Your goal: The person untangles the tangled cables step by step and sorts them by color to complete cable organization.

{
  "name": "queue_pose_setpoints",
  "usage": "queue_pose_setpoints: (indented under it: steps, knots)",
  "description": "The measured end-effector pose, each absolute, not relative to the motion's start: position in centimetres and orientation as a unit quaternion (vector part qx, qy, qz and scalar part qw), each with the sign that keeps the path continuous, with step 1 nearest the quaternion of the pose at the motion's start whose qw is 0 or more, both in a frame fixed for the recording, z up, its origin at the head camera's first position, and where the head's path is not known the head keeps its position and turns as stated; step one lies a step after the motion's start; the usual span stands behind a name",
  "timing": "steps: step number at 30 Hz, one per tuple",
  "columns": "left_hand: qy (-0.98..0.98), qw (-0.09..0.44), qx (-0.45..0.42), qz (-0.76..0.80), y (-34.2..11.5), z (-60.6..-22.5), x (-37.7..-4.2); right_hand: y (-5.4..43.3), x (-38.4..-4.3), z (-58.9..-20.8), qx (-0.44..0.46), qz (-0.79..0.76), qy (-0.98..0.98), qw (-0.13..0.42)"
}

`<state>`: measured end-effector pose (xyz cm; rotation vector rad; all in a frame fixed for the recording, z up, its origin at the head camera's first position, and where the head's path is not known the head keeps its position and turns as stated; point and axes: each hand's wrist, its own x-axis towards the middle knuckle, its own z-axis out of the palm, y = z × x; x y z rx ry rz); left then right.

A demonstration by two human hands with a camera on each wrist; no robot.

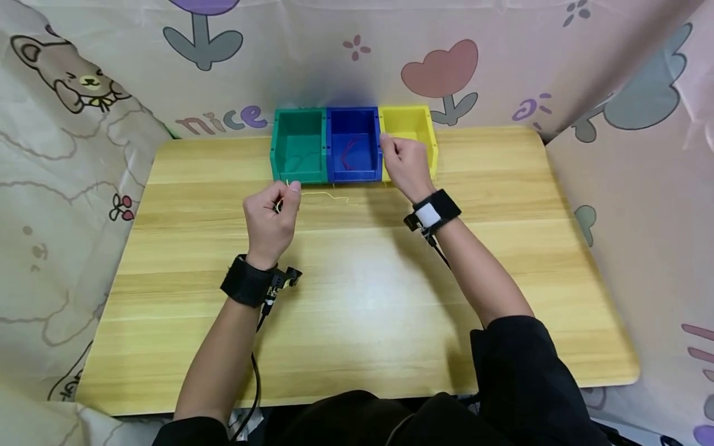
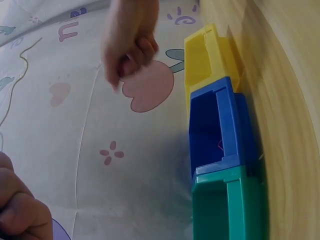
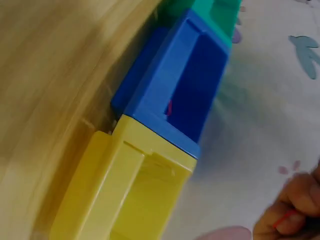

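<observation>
My left hand [image 1: 271, 217] is curled in front of the green bin [image 1: 273, 148] and grips a thin yellow string [image 1: 326, 194]. The string's loose end trails to the right in the head view; in the left wrist view, the yellow string [image 2: 22, 75] rises beyond the curled left hand [image 2: 25, 207]. Over the yellow bin [image 1: 432, 142] is my right hand [image 1: 409, 167], fingers curled. A short red strand [image 3: 285, 218] shows between those fingers in the right wrist view; the rest of it is hidden. Inside the blue bin [image 1: 354, 113] lies a red string [image 1: 347, 155].
The three bins stand side by side at the back edge of the wooden table [image 1: 357, 347], against a patterned cloth [image 1: 312, 56]. Each wrist wears a black strap with a small camera, and a black cable [image 1: 256, 378] runs down from the left one.
</observation>
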<state>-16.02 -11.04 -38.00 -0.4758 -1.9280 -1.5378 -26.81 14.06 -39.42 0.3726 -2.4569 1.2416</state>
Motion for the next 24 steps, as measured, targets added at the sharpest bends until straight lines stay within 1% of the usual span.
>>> queue_pose_setpoints:
  steps: [3,5,9,14,24]
  knots:
    - [-0.731,0.305,-0.182,-0.583,-11.1,-38.2,-15.9,13.1,-28.5,-40.0,0.133,0.433,-0.883,0.123]
    - [-0.731,0.304,-0.184,-0.582,-11.2,-38.2,-15.8,12.6,-29.6,-40.4,0.134,0.425,-0.89,0.095]
    - [-0.734,0.3,-0.187,-0.58,-11.3,-38.3,-15.9,11.9,-31.1,-41.3,0.14,0.393,-0.907,0.061]
    - [-0.737,0.295,-0.185,-0.579,-11.4,-38.5,-16.0,11.2,-32.4,-42.2,0.153,0.323,-0.932,0.064]
    - [-0.749,0.283,-0.186,-0.569,-11.5,-38.5,-16.0,9.5,-33.5,-41.9,0.2,0.255,-0.942,0.089]
